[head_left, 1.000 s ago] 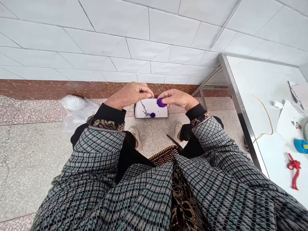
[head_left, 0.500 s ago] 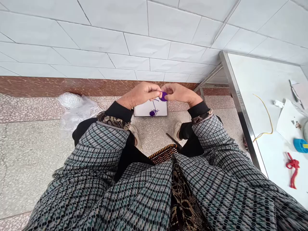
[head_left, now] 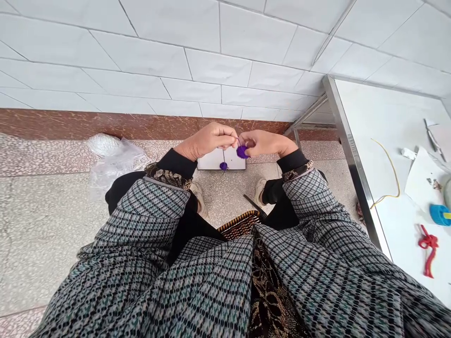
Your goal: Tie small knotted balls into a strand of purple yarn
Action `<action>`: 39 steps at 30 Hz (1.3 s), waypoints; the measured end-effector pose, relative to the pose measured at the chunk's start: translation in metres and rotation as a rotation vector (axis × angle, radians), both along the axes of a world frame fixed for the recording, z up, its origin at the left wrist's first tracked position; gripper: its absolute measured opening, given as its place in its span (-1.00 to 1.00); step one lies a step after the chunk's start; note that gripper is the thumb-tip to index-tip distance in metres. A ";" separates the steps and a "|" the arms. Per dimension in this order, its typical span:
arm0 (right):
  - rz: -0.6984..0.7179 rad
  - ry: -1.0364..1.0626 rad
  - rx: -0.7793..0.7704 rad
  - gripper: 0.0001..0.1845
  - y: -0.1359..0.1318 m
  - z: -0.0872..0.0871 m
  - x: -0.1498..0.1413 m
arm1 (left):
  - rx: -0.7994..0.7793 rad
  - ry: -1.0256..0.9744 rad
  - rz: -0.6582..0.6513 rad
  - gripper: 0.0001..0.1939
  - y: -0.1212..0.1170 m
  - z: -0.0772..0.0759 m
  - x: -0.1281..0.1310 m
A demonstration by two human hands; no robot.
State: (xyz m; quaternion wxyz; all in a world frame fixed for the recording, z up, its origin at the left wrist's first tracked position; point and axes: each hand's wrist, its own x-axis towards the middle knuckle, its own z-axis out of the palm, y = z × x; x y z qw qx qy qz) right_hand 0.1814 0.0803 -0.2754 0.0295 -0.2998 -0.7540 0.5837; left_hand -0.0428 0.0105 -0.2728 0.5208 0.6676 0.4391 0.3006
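Observation:
My right hand (head_left: 265,142) is closed on a small ball of purple yarn (head_left: 242,151). A strand runs up from that ball to my left hand (head_left: 219,140), whose thumb and fingertips pinch the purple yarn. Below the hands lies a shallow white box (head_left: 207,162) with a dark edge, on the floor between my feet. A second, smaller purple yarn bundle (head_left: 223,165) sits at the box's front part, and a strand rises from it toward my left hand. My fingers hide part of the strand.
To the left on the floor is a clear plastic bag (head_left: 114,164) with white yarn (head_left: 104,144). A white metal-edged table (head_left: 359,108) stands at right, bearing a yellow cord (head_left: 392,171), red knotted cord (head_left: 429,241) and blue cap (head_left: 439,214). A wicker seat edge (head_left: 241,225) shows beneath me.
My hands have moved slightly apart, and a strand now shows between them. The purple ball in my right hand hangs lower. The bundle in the box looks more compact, its strand straighter.

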 end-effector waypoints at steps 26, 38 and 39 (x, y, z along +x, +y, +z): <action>-0.569 0.617 -0.152 -0.37 0.012 0.006 0.009 | 0.079 0.372 0.139 -0.44 0.022 -0.059 -0.011; -0.928 0.551 -0.329 -0.86 0.014 -0.013 -0.020 | 0.208 0.093 0.272 -0.80 0.001 -0.029 0.037; -0.932 0.497 -0.275 -0.86 0.015 -0.015 -0.020 | 0.235 0.122 0.199 -0.80 -0.001 -0.026 0.036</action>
